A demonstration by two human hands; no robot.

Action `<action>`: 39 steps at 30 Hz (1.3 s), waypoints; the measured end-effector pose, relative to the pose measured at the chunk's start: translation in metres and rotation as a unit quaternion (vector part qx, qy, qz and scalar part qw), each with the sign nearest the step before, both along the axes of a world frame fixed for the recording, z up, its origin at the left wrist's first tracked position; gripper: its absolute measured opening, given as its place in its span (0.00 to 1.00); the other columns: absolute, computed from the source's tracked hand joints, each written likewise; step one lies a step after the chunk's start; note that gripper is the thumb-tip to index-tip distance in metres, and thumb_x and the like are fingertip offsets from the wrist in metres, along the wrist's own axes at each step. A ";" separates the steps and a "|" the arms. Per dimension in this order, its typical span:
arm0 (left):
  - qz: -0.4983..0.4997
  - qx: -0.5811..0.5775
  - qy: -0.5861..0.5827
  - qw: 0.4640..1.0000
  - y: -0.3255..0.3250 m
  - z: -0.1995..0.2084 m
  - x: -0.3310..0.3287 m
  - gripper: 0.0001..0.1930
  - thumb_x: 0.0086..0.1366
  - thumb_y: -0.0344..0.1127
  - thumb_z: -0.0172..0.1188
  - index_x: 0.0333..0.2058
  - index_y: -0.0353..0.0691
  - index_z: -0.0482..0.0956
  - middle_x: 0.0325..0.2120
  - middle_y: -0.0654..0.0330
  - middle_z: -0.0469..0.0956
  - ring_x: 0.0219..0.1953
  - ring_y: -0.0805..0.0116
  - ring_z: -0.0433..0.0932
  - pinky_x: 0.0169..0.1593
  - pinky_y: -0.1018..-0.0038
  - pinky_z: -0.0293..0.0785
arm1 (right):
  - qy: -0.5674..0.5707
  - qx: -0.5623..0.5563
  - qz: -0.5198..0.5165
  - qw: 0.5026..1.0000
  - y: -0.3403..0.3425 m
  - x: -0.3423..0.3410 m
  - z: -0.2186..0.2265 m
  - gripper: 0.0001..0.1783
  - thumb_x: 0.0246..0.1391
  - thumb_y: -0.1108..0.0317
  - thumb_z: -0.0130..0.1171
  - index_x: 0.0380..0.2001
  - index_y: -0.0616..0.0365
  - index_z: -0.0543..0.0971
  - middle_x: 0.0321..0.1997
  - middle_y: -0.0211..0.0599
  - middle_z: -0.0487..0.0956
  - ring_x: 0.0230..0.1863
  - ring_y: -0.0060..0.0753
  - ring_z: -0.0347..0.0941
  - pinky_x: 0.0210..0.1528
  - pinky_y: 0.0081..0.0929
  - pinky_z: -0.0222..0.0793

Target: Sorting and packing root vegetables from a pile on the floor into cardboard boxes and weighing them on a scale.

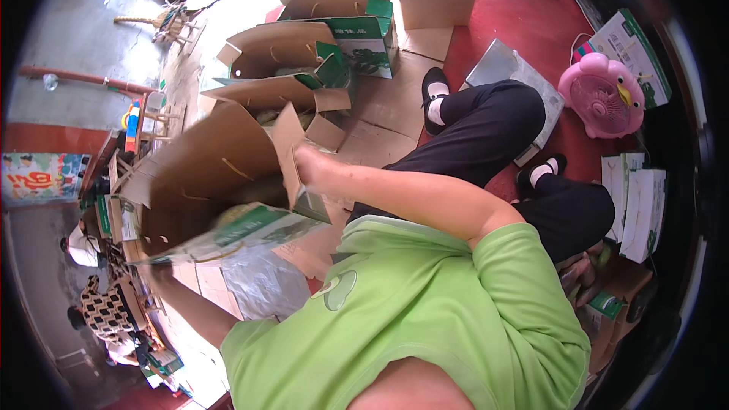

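Observation:
A large open cardboard box, brown inside with a green and white printed outer side, is tilted in front of me at the left. Its near edge is smeared by motion. My right hand is closed on the raised end flap, its fingers partly hidden behind the cardboard. At the box's lower left corner, my left hand grips the edge and is mostly covered by the printed side. A pale, greenish thing lies in the box, too blurred to name. String handles show on the inner wall.
Several similar open boxes stand in a row beyond. A plain carton is farther back. Clear plastic sheeting lies beside flattened cardboard. At right are a pink fan and white boxes. Other people sit at far left.

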State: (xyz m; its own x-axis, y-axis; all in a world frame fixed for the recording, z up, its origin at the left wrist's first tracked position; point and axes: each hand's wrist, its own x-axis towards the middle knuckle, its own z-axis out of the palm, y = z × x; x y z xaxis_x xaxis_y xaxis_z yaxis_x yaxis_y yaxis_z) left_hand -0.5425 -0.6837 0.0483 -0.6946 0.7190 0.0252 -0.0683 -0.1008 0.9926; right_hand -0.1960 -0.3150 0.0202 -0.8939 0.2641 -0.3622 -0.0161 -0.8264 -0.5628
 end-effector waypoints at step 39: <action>0.019 -0.235 0.091 0.967 0.403 0.073 -0.238 0.26 0.65 0.55 0.40 0.58 0.51 0.60 0.58 0.56 0.61 0.59 0.55 0.61 0.60 0.49 0.54 | -0.136 0.557 -0.116 0.811 0.091 0.036 -0.030 0.33 0.45 0.77 0.43 0.58 0.67 0.56 0.44 0.61 0.73 0.48 0.56 0.70 0.48 0.40 0.66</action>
State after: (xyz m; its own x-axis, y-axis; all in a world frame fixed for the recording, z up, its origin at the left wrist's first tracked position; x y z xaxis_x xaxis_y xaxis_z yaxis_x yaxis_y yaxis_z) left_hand -0.7808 -0.2803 0.1216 -0.7355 0.6547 -0.1742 0.1072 0.3664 0.9242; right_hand -0.1596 -0.2244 -0.0099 -0.7006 0.7125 0.0399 0.1525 0.2040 -0.9670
